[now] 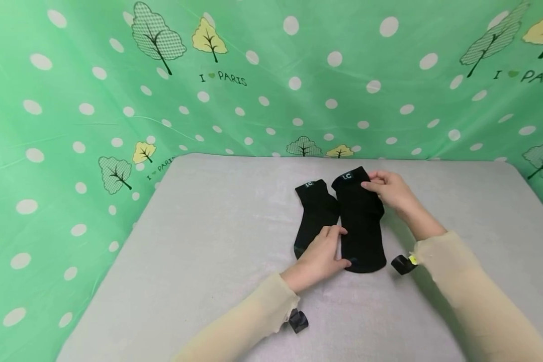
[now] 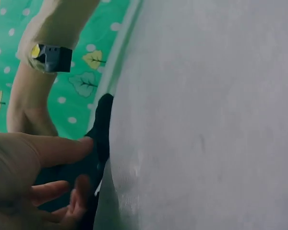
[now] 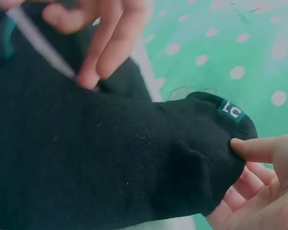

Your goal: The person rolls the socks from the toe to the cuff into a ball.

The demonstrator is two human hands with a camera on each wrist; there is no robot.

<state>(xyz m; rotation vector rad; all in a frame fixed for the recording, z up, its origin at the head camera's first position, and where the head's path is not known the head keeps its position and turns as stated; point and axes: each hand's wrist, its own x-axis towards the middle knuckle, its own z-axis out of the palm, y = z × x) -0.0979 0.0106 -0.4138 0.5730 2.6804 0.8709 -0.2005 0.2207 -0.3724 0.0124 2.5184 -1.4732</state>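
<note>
Two black ankle socks lie side by side on the table, toes toward me, each with a small "LC" mark at its cuff. My right hand pinches the right sock at the cuff's right edge, thumb on top and fingers behind, as the right wrist view shows. My left hand reaches across the toe of the left sock, hiding part of it. Its loosely bent fingers and thumb touch the right sock's left edge near the toe.
A pale grey cloth covers the table. Behind and to the sides hangs a green curtain with white dots and printed trees. Black wrist cameras sit on both sleeves, one beside the right cuff.
</note>
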